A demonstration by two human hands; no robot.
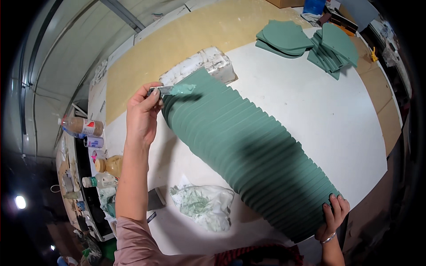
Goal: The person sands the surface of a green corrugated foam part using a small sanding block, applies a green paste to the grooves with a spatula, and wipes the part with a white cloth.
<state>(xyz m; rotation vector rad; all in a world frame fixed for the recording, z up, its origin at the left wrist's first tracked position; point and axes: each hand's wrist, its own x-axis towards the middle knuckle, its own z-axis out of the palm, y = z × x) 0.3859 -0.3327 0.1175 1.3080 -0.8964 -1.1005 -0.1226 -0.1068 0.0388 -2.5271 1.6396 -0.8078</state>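
Observation:
A long overlapping row of green curved panels [248,146] runs diagonally over the white tabletop, from the upper middle to the lower right. My left hand [144,106] pinches a putty knife [162,90] above the far end of that row. A lump of pale green paste [183,89] sits on its blade. At the near right end, my right hand [333,216] has its fingers bent over the edge of the last panels; its thumb is hidden. A wrapped white block [217,64] stands against the row's far end.
More green panels [286,37] lie stacked at the far right. A white cloth with green smears [208,206] is near my left forearm. Several bottles, one with brown contents [82,127], stand along the left edge. A yellowish sheet [186,40] covers the table's far side.

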